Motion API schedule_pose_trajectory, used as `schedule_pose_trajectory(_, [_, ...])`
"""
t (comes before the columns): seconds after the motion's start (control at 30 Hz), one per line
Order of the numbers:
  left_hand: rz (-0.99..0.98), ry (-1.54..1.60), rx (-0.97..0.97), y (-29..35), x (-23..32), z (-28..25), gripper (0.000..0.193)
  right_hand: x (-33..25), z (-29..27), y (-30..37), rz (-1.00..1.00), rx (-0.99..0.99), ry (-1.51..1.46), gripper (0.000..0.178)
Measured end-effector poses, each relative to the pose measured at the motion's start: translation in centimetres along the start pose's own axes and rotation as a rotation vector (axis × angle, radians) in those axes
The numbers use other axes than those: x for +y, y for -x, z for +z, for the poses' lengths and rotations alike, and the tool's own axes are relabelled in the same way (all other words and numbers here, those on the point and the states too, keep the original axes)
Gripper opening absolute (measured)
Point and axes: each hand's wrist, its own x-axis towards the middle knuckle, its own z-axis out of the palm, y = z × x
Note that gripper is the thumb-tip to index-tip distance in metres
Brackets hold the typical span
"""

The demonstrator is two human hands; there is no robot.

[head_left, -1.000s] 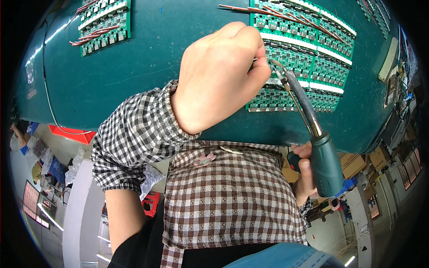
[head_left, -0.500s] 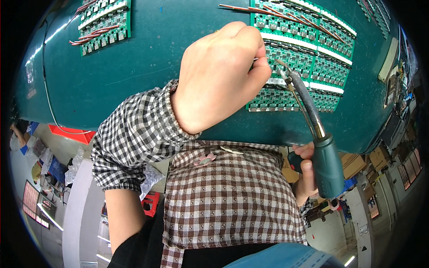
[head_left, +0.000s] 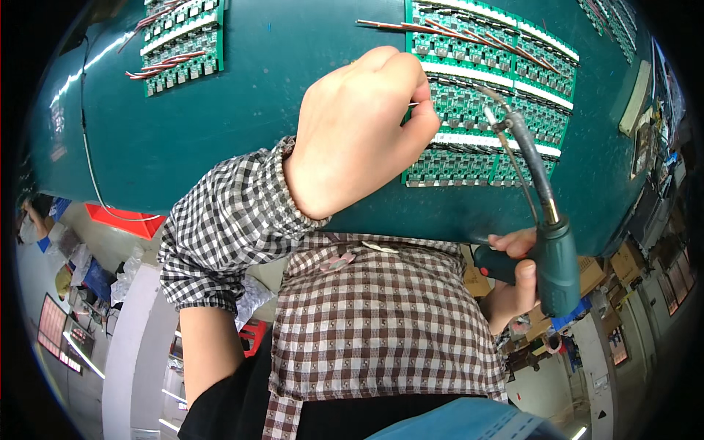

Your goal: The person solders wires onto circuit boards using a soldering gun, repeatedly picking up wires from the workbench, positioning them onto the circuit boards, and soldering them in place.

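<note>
My left hand (head_left: 359, 128) is closed in a pinch over the left edge of the green circuit board panel (head_left: 539, 110). A thin wire (head_left: 413, 104) shows between thumb and forefinger; the rest of it is hidden. My right hand (head_left: 517, 275) wraps round the handle of a dark green soldering gun (head_left: 559, 271), at the apron's right side. Its bent metal barrel reaches up over the panel, with a thin solder feed tube (head_left: 522, 176) alongside. The gun's tip is right of my left fingers, apart from them; whether it touches the board I cannot tell.
Loose red and white wires (head_left: 469, 37) lie across the panel's upper part. Another board panel (head_left: 183, 48) with wires sits at the far left of the green table mat (head_left: 257, 88). A grey cable (head_left: 86, 139) hangs over the left edge, near a red bin (head_left: 125, 220).
The soldering gun has moved to the right, its tip drawing away from my left fingers. My left hand stays pinched and has shifted only slightly.
</note>
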Motion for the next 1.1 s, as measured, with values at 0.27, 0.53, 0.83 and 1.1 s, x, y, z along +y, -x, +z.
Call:
schedule_pose_trajectory(0.27, [0.024, -0.127, 0.153, -2.4, 0.1, -5.6, 0.022, 1.0, -4.1, -2.7, -0.099, -0.036, -0.2, 0.046])
schedule_pose_trajectory(0.53, [0.122, -0.424, 0.313, -10.4, -7.5, -6.8, 0.014, 1.9, -4.7, -3.5, -0.141, -0.055, -0.371, 0.044])
schedule_pose_trajectory(0.83, [0.314, -0.439, 0.326, -11.7, -7.4, -7.0, 0.01, 2.4, -4.9, -4.2, -0.108, -0.02, -0.383, 0.042])
schedule_pose_trajectory(1.1, [0.108, -0.413, 0.159, -10.2, -7.9, -7.2, 0.016, 2.1, -4.5, -3.7, -0.119, -0.01, -0.323, 0.043])
